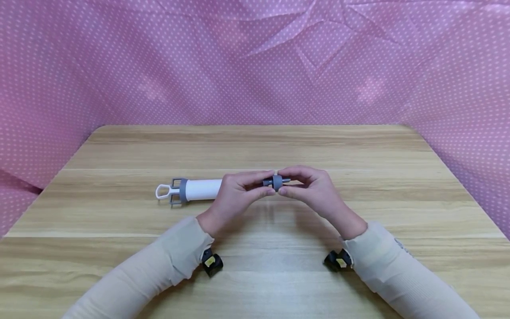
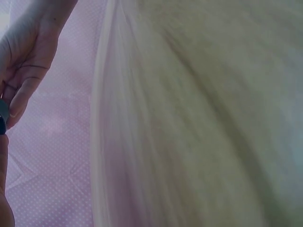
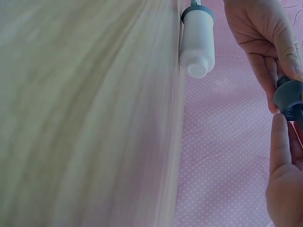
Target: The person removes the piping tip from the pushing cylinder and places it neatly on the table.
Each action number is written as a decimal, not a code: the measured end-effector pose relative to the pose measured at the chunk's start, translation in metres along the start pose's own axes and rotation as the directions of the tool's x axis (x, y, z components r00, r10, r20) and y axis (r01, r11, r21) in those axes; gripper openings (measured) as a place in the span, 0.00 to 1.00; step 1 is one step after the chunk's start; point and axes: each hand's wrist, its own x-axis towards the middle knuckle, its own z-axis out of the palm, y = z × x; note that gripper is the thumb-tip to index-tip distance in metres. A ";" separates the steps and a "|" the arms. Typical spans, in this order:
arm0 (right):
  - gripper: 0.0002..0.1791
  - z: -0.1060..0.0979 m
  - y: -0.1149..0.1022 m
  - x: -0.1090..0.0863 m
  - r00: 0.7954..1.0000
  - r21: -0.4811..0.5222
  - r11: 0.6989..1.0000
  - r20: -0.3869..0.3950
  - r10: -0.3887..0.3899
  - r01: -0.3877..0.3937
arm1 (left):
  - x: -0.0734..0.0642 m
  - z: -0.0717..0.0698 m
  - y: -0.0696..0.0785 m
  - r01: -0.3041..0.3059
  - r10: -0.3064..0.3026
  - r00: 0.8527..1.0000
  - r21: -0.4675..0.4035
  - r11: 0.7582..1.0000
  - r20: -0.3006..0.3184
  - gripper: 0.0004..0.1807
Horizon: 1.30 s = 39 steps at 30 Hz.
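Between the two hands is a small grey nozzle cap (image 1: pixel 277 182), a wide ring with a narrow stem on either side in the head view. My left hand (image 1: pixel 241 188) pinches its left part between thumb and fingers. From the other side my right hand (image 1: pixel 312 184) grips the ring with its thumb and fingertips. The right wrist view gives the cap (image 3: pixel 288 100) a flared shape with a hollow end. Left of my left hand lies a white syringe-like tube (image 1: pixel 202 189) with a grey collar (image 1: pixel 183 190) and a white looped plunger handle (image 1: pixel 163 191); the hand hides its right end in the head view.
A light wood-grain table (image 1: pixel 255 150) carries everything. Pink dotted cloth (image 1: pixel 255 66) hangs behind it and along both sides. A small black camera (image 1: pixel 212 264) is worn at the left wrist and another black camera (image 1: pixel 338 261) at the right.
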 end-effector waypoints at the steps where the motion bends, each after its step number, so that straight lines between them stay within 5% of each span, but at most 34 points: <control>1: 0.21 0.000 0.000 0.000 1.000 0.001 1.000 -0.003 0.001 -0.001 | 0.000 0.000 0.004 0.009 -0.009 1.000 -0.002 1.000 0.002 0.19; 7: 0.19 0.000 0.003 0.000 1.000 0.019 1.000 -0.016 -0.007 0.007 | -0.002 0.002 0.016 0.038 -0.038 0.999 -0.023 0.999 0.009 0.19; 14: 0.17 -0.001 0.005 0.000 1.000 0.037 0.999 -0.019 -0.019 0.019 | 0.001 0.005 -0.008 -0.008 0.008 1.000 -0.050 0.999 0.008 0.20; 39: 0.15 -0.003 0.006 0.000 0.999 0.033 0.999 -0.043 -0.025 0.027 | 0.005 0.011 -0.006 0.041 -0.043 0.999 -0.125 0.991 -0.016 0.20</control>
